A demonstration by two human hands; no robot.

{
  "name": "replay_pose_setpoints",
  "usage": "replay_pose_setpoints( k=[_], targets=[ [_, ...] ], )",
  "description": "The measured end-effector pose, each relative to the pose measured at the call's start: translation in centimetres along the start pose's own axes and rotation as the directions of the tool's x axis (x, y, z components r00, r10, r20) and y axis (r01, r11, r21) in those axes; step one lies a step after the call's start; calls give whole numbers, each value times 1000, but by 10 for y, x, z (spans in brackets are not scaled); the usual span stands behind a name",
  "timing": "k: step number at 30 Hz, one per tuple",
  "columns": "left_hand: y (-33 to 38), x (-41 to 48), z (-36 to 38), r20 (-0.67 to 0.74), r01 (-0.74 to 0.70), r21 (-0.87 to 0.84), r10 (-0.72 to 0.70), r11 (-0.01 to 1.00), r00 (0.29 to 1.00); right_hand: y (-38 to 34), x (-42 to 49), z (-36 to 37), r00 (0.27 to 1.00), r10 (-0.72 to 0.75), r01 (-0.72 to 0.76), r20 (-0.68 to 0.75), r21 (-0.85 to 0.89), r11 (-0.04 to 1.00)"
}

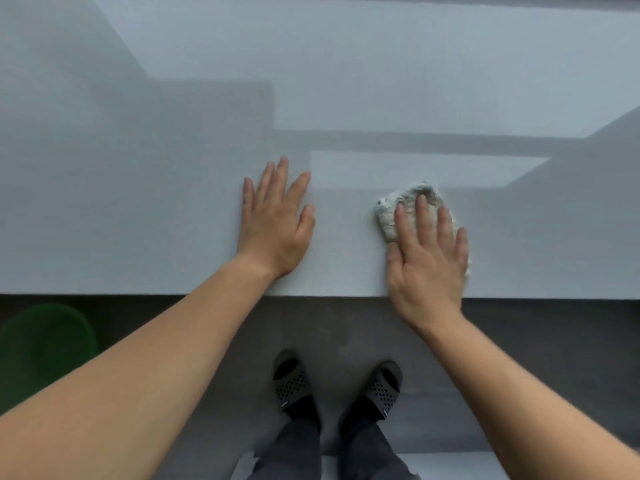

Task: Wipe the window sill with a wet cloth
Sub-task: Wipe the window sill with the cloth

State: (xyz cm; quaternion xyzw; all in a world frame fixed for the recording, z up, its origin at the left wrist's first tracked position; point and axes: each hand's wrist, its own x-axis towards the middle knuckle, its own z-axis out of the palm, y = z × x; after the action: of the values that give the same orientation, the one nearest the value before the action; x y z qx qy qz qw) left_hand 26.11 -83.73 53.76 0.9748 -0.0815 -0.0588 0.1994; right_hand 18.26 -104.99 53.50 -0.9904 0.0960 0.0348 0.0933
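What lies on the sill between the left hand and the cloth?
Nothing: in the head view, only bare window sill separates the left hand from the cloth.

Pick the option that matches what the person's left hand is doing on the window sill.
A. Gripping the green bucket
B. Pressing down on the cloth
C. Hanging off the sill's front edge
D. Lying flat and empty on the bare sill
D: the left hand lies palm down, fingers spread, on the bare window sill, apart from the cloth, which is under the right hand.
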Motion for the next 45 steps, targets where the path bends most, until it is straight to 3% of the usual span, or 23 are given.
replay_pose_setpoints(
  k=[2, 4, 6, 8, 10, 12, 14, 16, 18, 20, 22, 24, 26, 28, 30, 32, 35, 37, 39, 42, 43, 45],
  targets=[
    [9, 4, 10, 2, 71, 79, -71, 994, 997, -11, -18, 4, 988, -157, 156, -1, -43, 987],
    [10, 5, 16, 2, 83, 186, -85, 979, 996, 0, -31, 3, 911, -404, 409, 83, -52, 911],
    [9, 4, 18, 11, 75, 217, -80, 973, 997, 24, -9, -3, 861, -494, 502, 121, -48, 864],
    [10, 4, 18, 7, 83, 222, -87, 972, 996, 43, 31, -9, 923, -377, 382, 75, -61, 922],
    [11, 4, 18, -2, 98, 227, -100, 969, 995, 47, 70, -16, 990, -122, 123, 70, -10, 992],
    [11, 4, 18, -8, 109, 236, -111, 966, 994, 33, 80, -14, 998, -10, 10, 56, -5, 1000],
    [11, 5, 19, -7, 116, 254, -118, 960, 993, 15, 62, -10, 984, -172, 173, 49, -18, 985],
    [12, 5, 18, -5, 123, 257, -126, 959, 992, 15, 44, -9, 908, -404, 409, 108, -22, 912],
    [13, 6, 17, 8, 130, 260, -136, 957, 991, 32, 58, -14, 846, -509, 519, 158, -27, 854],
    [14, 6, 15, 13, 133, 261, -141, 956, 990, 45, 98, -20, 880, -458, 466, 125, -42, 884],
    [15, 6, 14, 28, 136, 254, -148, 957, 989, 46, 137, -24, 961, -254, 259, 111, -26, 966],
    [15, 7, 14, 34, 136, 240, -148, 961, 988, 30, 152, -22, 988, -121, 123, 93, -7, 992],
    [17, 7, 14, 19, 138, 220, -145, 966, 989, 11, 136, -16, 977, -205, 205, 64, -5, 979],
    [18, 14, 11, -48, 149, 216, -142, 965, 989, 5, 112, -11, 907, -415, 417, 69, -13, 909],
    [17, 35, 6, -115, 154, 224, -130, 962, 985, 14, 117, -13, 845, -525, 530, 104, -24, 848],
    [15, 67, -2, -111, 142, 193, -122, 971, 986, 25, 155, -17, 858, -507, 511, 88, -39, 859],
    [12, 106, -1, -3, 124, 164, -125, 979, 992, 26, 218, -23, 977, -203, 204, 70, -8, 979],
    [10, 115, 6, 15, 127, 222, -134, 967, 991, 11, 230, -21, 994, -106, 106, 32, 2, 994],
    [10, 114, 10, -8, 119, 244, -120, 962, 993, -4, 212, -16, 969, -248, 248, 19, -9, 969],
    [10, 114, 6, -49, 106, 222, -97, 969, 994, 3, 195, -16, 848, -522, 526, 94, -29, 850],
    [10, 116, 4, -67, 100, 238, -86, 966, 994, 10, 210, -19, 839, -533, 539, 109, -30, 842],
    [11, 126, -2, -110, 94, 260, -67, 961, 992, 19, 256, -23, 903, -425, 428, 65, -51, 902]
  ],
)
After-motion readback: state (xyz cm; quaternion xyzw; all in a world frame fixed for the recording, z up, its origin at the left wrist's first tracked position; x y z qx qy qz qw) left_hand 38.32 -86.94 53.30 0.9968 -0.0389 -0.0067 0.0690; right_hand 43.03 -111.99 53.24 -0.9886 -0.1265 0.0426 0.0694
